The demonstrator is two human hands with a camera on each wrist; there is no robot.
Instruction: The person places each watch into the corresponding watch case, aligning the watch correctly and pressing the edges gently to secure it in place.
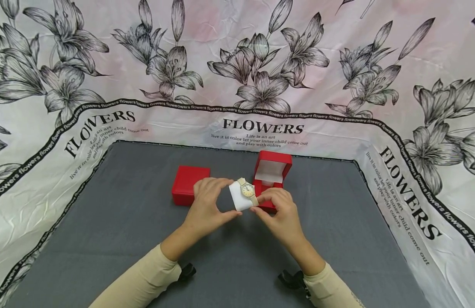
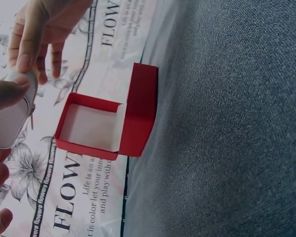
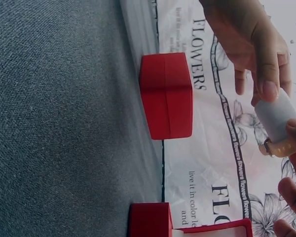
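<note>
A wristwatch [image 1: 247,189] with a cream strap and a gold-toned round case sits around a white cushion [image 1: 239,199], held up above the table. My left hand [image 1: 208,204] pinches the cushion's left side between thumb and fingers. On the other side my right hand [image 1: 282,216] pinches the strap end and cushion edge. Just behind the right hand stands an open red box [image 1: 273,159] with a pale lid lining; the hand partly hides its base. In the right wrist view the strap [image 3: 281,147] hangs at one end of the cushion.
A closed red box [image 1: 187,182] stands to the left, partly behind the left hand. Grey cloth [image 1: 125,205] covers the table. A white flower-printed sheet [image 1: 175,124] rises along the back and both sides.
</note>
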